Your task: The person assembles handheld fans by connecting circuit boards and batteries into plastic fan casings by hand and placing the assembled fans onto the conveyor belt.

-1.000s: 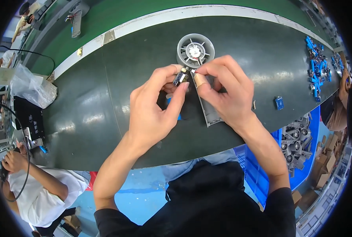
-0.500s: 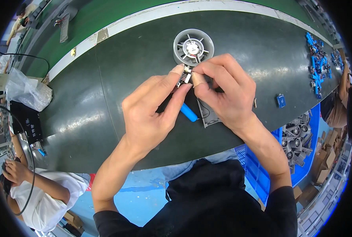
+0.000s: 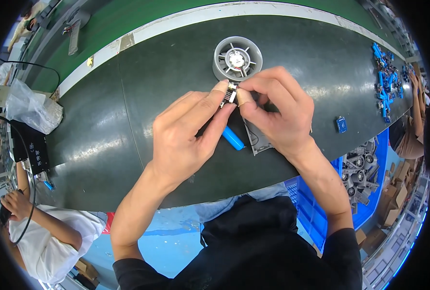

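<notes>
My left hand (image 3: 186, 128) pinches a small circuit board (image 3: 229, 95) with a white connector between thumb and fingers. At the board's upper right edge, my right hand (image 3: 282, 108) has its thumb and index finger pressed together; whatever lies between them is too small to make out. Just beyond the fingertips sits a round grey fan housing (image 3: 219, 64) with spokes and a white hub (image 3: 236, 59). Below the board lies a blue cylindrical battery (image 3: 233, 138). Beside it a grey handle-like part (image 3: 255, 141) with a thin dark wire is partly covered by my right hand.
A small blue module (image 3: 341, 124) lies right on the dark table; blue batteries with boards (image 3: 387, 82) are heaped farther right. A blue crate (image 3: 380, 162) holds grey housings (image 3: 359, 171). At left are a plastic bag (image 3: 31, 107), a black box (image 3: 31, 147) and a co-worker's arm (image 3: 55, 224).
Both hands keep their pinch around the board, shifting only slightly. The view has moved a little. At left, the co-worker's hand has moved slightly.
</notes>
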Demonstrator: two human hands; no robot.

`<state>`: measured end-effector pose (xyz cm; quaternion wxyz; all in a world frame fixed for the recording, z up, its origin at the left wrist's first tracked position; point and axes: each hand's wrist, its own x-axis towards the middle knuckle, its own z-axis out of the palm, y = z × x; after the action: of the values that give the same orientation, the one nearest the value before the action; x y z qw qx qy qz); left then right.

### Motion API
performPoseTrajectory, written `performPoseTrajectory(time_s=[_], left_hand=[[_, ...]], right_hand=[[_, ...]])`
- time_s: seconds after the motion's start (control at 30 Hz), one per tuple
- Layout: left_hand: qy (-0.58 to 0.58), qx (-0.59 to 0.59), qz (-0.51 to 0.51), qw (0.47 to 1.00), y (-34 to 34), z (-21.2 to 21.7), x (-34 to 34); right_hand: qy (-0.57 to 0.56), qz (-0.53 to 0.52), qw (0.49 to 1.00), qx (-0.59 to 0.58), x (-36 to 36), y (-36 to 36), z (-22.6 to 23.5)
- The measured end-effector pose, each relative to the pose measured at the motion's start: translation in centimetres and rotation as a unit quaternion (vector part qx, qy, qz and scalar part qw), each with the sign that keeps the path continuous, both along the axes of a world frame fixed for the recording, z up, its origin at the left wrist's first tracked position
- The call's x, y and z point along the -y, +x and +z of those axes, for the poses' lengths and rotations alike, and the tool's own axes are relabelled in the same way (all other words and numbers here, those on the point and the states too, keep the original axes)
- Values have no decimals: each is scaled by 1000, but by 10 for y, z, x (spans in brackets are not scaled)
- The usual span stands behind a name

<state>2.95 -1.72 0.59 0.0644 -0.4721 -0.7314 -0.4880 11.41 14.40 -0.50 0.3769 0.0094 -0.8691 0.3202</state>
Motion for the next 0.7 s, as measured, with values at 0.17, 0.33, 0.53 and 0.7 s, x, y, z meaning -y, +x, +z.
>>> performPoseTrajectory(time_s=[0.17,0.33,0.53,0.7], left_hand=[[-35,23,-10,999,0,1,3],[-13,27,-44,999,-2,-2,2],[-27,24,-60,998,-4,-1,3],[-66,177,-62,980,-2,3,5]], right_hand=[[-12,6,1000,3,0,0,3],[-3,24,1000,6,-4,0,3],[6,42,999,3,-5,-1,2],[1,25,1000,2,-6,0,1]])
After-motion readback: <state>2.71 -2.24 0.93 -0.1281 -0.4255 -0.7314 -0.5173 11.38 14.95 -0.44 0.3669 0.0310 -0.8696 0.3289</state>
